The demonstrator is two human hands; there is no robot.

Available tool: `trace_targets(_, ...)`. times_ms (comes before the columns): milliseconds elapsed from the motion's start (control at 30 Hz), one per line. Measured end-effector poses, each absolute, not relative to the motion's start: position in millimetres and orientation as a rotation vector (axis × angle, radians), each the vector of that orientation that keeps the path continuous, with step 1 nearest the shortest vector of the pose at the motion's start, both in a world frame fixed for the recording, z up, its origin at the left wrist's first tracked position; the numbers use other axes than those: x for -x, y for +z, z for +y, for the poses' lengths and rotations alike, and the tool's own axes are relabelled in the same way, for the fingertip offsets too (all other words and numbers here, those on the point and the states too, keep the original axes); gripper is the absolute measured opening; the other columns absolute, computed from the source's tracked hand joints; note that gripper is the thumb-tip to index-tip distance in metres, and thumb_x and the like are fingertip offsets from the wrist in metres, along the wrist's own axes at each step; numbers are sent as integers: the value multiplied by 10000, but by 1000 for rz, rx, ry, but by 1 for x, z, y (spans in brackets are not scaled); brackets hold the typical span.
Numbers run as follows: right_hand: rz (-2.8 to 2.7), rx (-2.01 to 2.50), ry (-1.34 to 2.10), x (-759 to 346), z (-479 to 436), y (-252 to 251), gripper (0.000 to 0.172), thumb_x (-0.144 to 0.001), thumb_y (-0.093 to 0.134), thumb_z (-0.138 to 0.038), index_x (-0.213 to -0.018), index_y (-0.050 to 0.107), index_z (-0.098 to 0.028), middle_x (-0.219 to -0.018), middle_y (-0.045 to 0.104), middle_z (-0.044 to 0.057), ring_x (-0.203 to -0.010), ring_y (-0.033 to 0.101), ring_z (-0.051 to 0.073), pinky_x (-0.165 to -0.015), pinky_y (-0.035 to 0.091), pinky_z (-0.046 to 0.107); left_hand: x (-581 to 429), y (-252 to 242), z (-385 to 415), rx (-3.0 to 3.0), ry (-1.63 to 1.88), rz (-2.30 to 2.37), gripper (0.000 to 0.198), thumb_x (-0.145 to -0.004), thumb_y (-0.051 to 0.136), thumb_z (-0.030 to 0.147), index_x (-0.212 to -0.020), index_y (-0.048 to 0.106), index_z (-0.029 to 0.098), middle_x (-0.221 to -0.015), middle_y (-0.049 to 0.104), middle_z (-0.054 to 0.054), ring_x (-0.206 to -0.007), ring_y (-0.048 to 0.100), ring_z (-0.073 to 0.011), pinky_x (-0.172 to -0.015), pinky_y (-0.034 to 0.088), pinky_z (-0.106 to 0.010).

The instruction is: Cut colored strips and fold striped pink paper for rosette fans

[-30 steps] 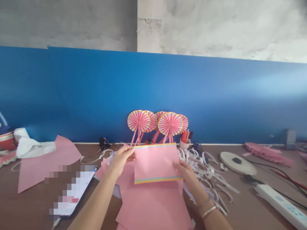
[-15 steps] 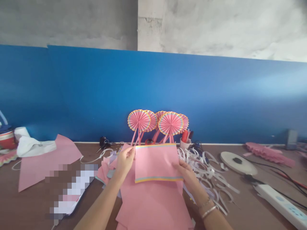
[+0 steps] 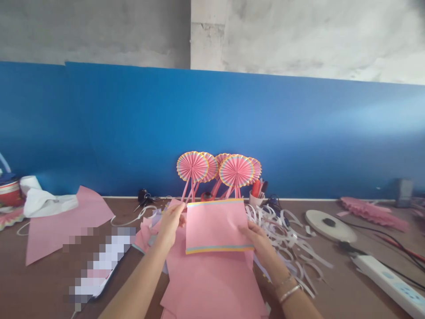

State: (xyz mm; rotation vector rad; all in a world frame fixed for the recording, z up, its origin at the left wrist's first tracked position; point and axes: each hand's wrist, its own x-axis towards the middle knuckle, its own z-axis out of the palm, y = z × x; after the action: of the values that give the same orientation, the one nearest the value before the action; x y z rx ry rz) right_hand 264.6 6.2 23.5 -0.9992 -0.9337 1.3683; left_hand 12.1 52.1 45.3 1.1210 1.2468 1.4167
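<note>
The right hand (image 3: 259,239) is pinching stripe-edged paper (image 3: 215,227); the left hand (image 3: 170,224) is hiding its grip from me; gentleness should be preventing creases.

Room above sheet (image 3: 215,226) — fans (image 3: 236,170) behind, strips (image 3: 292,239) right

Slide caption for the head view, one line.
Right hand holds a yellow-and-blue-edged pink sheet, left hand near its upper-left corner, with pleated pink fans behind.

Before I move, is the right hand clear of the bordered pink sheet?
No, the right hand holds the bordered pink sheet at its right edge.
</note>
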Motion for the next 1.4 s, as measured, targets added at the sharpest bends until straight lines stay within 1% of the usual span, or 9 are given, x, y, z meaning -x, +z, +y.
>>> trace_targets(233, -1035, 1157, 1290, -270, 9, 21, 269, -653, 702, -383, -814, 687, -167, -732, 713, 53, -664, 649, 207, -628, 489, 298, -11, 49, 50, -1147, 1420, 1196, 238, -642, 634, 387, -656, 556, 163, -416, 422, 80, -377, 341, -53, -385, 237, -168)
trace_targets(367, -1086, 1412, 687, -276, 15, 26, 345, -713, 606, -464, -850, 664, -152, -812, 698, 93, -744, 631, 233, -617, 468, 309, -9, 61, 45, -1174, 1402, 1211, 235, -645, 640, 370, -737, 608, 156, -442, 423, 88, -369, 293, -40, -372, 176, -166)
trace_targets(467, -1298, 1359, 300, -264, 12, 50, 284, -790, 527, -402, -914, 652, -179, -897, 686, 92, -835, 616, 230, -739, 467, 344, -14, 73, 36, -1238, 1350, 1202, 213, -634, 668, 334, -739, 657, 149, -540, 571, 32, -441, 441, -68, -414, 287, -172)
trace_targets(533, -1586, 1242, 216, -244, 9, 71, 215, -809, 510, -326, -870, 670, -196, -906, 686, 85, -891, 603, 229, -809, 449, 360, -19, 80, 29, -1323, 1311, 1167, 194, -654, 653, 315, -762, 678, 156, -707, 677, -24, -613, 583, -134, -534, 409, -205)
trace_targets(700, -1849, 1047, 284, -188, 10, 105, 182, -777, 566, -225, -919, 677, -199, -942, 698, 77, -898, 614, 214, -818, 460, 341, -29, 90, 17, -1516, 1330, 1066, 183, -705, 599, 298, -786, 694, 164, -836, 714, -61, -831, 637, -215, -741, 465, -280)
trace_targets(800, -1733, 1138, 436, -172, 11, 103, 143, -793, 550, -254, -738, 660, -182, -729, 686, 41, -706, 613, 172, -667, 472, 272, -30, 89, 15, -1552, 1367, 1076, 198, -722, 601, 299, -840, 689, 168, -829, 709, -57, -794, 636, -205, -709, 469, -274)
trace_targets(900, -1623, 1148, 594, -169, 10, 97, 204, -805, 541, -329, -713, 631, -170, -690, 661, 32, -647, 588, 153, -579, 449, 236, -31, 84, 16, -1563, 1450, 1159, 230, -742, 600, 297, -927, 676, 185, -812, 696, -47, -722, 620, -184, -637, 458, -255)
trace_targets(1133, -1554, 1117, 710, -172, 7, 96, 209, -791, 540, -330, -725, 643, -161, -667, 642, 25, -617, 546, 142, -544, 419, 228, -41, 76, 8, -1672, 1598, 1306, 213, -765, 607, 299, -961, 627, 217, -807, 663, -22, -512, 468, -116, -545, 387, -230)
trace_targets(1400, -1561, 1065, 705, -174, 7, 97, 182, -796, 543, -297, -779, 671, -170, -734, 666, 31, -693, 581, 158, -627, 438, 242, -45, 79, -1, -1952, 1692, 1340, 148, -821, 537, 249, -918, 646, 225, -854, 649, -32, -599, 509, -141, -618, 399, -244)
